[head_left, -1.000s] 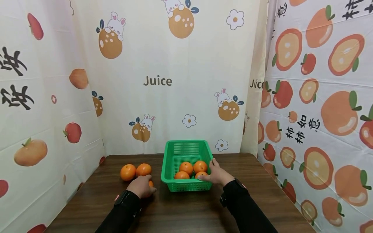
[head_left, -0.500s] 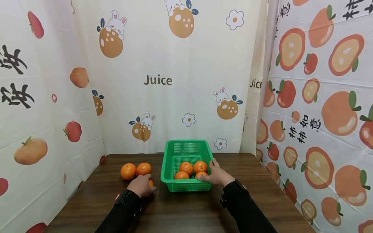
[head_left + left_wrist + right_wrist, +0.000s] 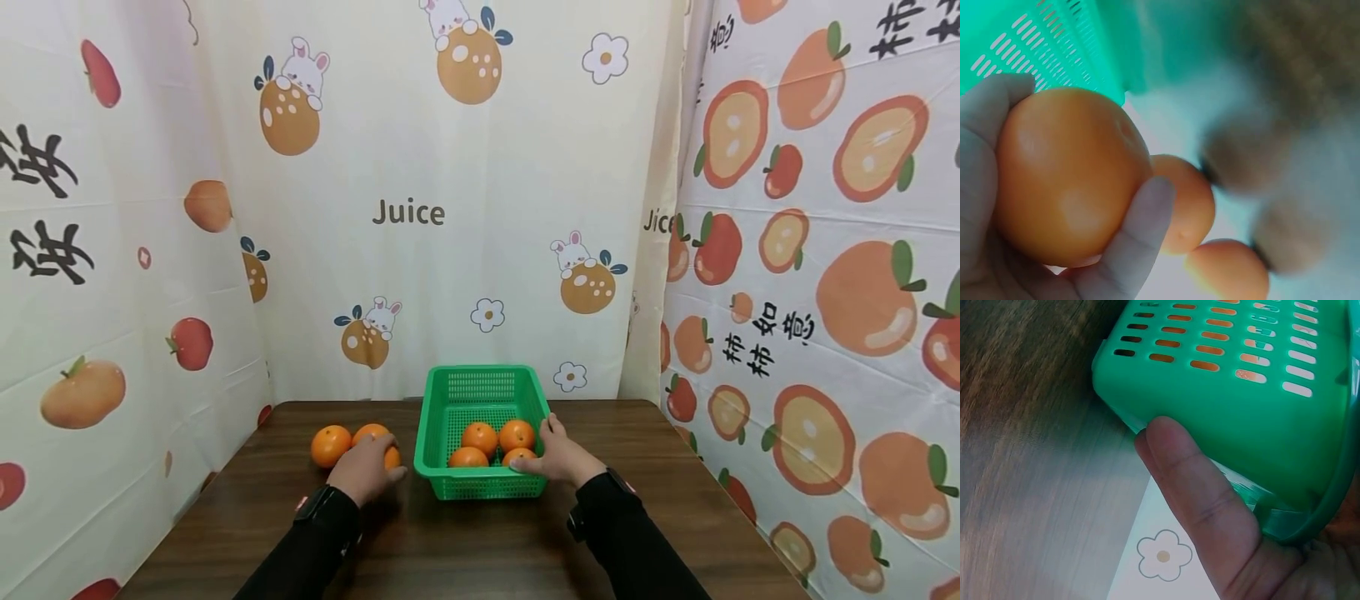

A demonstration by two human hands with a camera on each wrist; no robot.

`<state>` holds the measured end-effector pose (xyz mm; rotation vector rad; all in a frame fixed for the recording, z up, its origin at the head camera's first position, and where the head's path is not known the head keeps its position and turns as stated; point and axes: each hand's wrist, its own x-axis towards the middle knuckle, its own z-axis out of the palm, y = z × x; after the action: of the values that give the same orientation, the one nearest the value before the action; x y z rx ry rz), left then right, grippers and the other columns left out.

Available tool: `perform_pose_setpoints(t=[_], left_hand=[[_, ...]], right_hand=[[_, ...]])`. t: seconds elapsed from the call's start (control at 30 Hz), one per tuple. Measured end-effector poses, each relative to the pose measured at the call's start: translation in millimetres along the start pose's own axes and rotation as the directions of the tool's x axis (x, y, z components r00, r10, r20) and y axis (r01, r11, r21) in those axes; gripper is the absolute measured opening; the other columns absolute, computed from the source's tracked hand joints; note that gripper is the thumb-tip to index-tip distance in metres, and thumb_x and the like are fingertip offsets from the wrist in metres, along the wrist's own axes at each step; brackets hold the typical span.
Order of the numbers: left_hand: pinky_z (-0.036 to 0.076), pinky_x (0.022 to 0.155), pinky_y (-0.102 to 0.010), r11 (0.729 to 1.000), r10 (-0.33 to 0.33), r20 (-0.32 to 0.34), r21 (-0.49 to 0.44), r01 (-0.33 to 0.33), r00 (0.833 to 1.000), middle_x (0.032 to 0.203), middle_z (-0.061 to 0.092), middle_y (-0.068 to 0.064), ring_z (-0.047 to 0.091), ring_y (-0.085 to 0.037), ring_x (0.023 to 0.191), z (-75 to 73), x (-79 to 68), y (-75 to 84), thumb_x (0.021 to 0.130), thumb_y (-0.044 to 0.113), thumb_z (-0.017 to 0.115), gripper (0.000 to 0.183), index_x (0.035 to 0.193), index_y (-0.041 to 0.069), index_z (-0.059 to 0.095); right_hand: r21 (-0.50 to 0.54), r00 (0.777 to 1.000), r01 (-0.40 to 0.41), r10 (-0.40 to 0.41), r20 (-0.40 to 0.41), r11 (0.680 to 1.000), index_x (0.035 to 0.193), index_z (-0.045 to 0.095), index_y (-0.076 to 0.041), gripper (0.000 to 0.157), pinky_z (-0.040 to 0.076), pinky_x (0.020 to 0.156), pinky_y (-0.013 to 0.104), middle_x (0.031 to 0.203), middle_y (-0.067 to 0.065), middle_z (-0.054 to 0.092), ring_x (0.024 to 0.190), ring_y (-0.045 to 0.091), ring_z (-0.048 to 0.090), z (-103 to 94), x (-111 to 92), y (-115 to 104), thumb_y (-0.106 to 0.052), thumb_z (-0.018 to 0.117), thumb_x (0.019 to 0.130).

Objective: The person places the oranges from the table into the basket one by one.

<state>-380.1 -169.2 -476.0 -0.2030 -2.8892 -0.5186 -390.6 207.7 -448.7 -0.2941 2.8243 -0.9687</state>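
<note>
And the left hand (image 3: pixel 363 471) had its fingers (image 3: pixel 1138 244) round a glossy orange (image 3: pixel 1072 175), probably firm but slick, best cupped about its middle, while the right hand (image 3: pixel 562 456) gripped the basket (image 3: pixel 487 487)!

The basket (image 3: pixel 480 487) stands on the table (image 3: pixel 465 554) before the curtain (image 3: pixel 480 262) — four oranges (image 3: pixel 480 436) inside it, three other oranges (image 3: pixel 330 447) to its left — one in the left hand (image 3: pixel 363 472).

Orange (image 3: pixel 1072 175) in left hand (image 3: pixel 366 473); green basket (image 3: pixel 480 486) upright, four oranges (image 3: pixel 479 436) inside.
</note>
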Motion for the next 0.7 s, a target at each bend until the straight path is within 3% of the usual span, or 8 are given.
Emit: perform_pose_setpoints(t=[0.13, 0.43, 0.7], left_hand=[[0.057, 0.08, -0.046, 0.999, 0.028, -0.035, 0.018, -0.027, 0.999, 0.117, 0.067, -0.013, 0.061, -0.022, 0.088, -5.4, 7.9, 4.3, 0.09, 0.04, 0.084, 0.044, 0.124, 0.015, 0.07], [0.051, 0.07, -0.039, 1.0, 0.027, -0.037, 0.015, -0.027, 0.999, 0.11, 0.062, -0.015, 0.056, -0.022, 0.075, -23.8, 17.3, 17.6, 0.092, 0.039, 0.082, 0.045, 0.127, 0.014, 0.068], [0.054, 0.074, -0.041, 0.999, 0.031, -0.027, 0.031, -0.03, 0.999, 0.113, 0.063, -0.015, 0.056, -0.024, 0.077, -40.5, 24.2, 27.1, 0.094, 0.043, 0.08, 0.047, 0.129, 0.015, 0.068]], right_hand=[[0.004, 1.0, 0.001, -0.001, 0.006, 1.0, 0.169, 0.011, 0.003, 0.114, 0.028, 0.125, 0.064, 0.178, 0.023, -0.004, 0.16, 0.051, 0.021, -1.9, 1, 1, -0.055, 0.075, 0.095], [-0.003, 1.0, 0.012, -0.012, 0.011, 1.0, 0.168, 0.012, 0.005, 0.112, 0.029, 0.125, 0.065, 0.178, 0.026, -0.003, 0.16, 0.051, 0.021, -4.4, 0, 1, -0.054, 0.074, 0.096], [0.003, 1.0, 0.012, -0.012, 0.0, 1.0, 0.168, 0.013, 0.004, 0.113, 0.03, 0.124, 0.065, 0.178, 0.025, -0.001, 0.16, 0.051, 0.022, -5.0, 1, 0, -0.055, 0.076, 0.095]])
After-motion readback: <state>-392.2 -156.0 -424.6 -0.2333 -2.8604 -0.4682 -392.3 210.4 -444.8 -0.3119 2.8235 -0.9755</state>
